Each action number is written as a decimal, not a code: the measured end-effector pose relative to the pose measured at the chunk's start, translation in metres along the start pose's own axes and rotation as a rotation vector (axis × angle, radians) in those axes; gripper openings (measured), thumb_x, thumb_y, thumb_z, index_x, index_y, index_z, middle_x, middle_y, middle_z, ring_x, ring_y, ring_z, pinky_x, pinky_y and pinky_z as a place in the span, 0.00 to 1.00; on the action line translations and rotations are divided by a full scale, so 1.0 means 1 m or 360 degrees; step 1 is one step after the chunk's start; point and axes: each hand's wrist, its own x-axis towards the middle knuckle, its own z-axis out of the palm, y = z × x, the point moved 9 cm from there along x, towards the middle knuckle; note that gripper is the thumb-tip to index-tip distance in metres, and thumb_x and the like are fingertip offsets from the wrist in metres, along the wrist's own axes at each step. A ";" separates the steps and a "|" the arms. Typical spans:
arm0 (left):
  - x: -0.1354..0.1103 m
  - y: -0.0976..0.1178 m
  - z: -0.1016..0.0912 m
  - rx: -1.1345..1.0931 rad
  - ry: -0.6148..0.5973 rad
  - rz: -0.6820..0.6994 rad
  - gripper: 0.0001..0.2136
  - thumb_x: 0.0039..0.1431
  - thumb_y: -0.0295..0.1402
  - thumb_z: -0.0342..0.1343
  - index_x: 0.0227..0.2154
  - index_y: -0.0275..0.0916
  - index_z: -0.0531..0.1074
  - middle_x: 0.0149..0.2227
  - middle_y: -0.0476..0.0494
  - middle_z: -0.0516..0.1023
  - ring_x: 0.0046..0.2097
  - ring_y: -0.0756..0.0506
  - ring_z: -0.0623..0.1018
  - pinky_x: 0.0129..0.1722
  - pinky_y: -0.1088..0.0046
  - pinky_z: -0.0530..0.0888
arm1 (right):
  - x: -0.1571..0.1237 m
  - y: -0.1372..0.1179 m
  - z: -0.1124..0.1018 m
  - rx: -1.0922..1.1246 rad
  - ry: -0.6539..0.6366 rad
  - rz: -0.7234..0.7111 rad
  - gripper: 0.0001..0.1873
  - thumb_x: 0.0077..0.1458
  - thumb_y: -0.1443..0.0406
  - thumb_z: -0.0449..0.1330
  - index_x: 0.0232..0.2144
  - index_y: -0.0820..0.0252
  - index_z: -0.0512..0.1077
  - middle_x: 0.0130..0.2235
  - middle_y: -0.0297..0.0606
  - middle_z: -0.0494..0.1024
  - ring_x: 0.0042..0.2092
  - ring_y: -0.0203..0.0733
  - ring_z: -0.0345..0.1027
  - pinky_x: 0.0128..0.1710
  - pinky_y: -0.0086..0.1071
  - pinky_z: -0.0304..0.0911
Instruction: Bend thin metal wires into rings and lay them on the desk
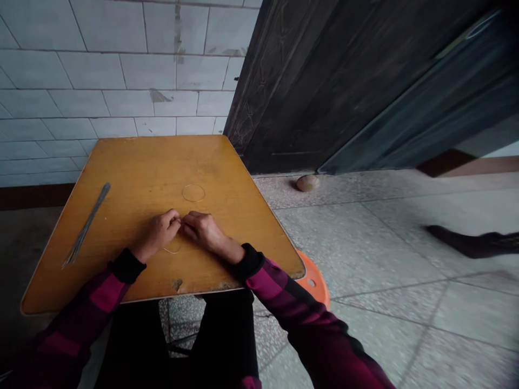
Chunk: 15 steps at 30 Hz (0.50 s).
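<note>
Both hands rest close together near the middle of a small wooden table (pixel 138 162). My left hand (pixel 157 233) is closed in a pinch on a thin wire loop (pixel 173 249) that curves out below it. My right hand (pixel 203 229) is closed too, its fingertips meeting the left hand's at the same wire. A finished thin wire ring (pixel 193 193) lies flat on the table just beyond my hands. At the table's left side lies a bundle of straight thin wires (pixel 86 226).
A white tiled wall stands behind the table and a dark door (pixel 324 81) to the right. An orange plastic stool (pixel 313 282) shows under the table's right corner. A round stone (pixel 307 183) lies on the floor by the door. A dark animal's leg (pixel 470 241) crosses the floor at the right.
</note>
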 end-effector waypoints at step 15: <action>-0.011 0.022 -0.014 0.0977 0.0307 0.0497 0.13 0.64 0.37 0.52 0.27 0.38 0.74 0.25 0.44 0.78 0.26 0.47 0.75 0.25 0.72 0.61 | -0.001 0.018 -0.009 0.0111 0.0210 0.0302 0.09 0.54 0.69 0.54 0.23 0.61 0.67 0.23 0.33 0.70 0.25 0.33 0.60 0.29 0.27 0.53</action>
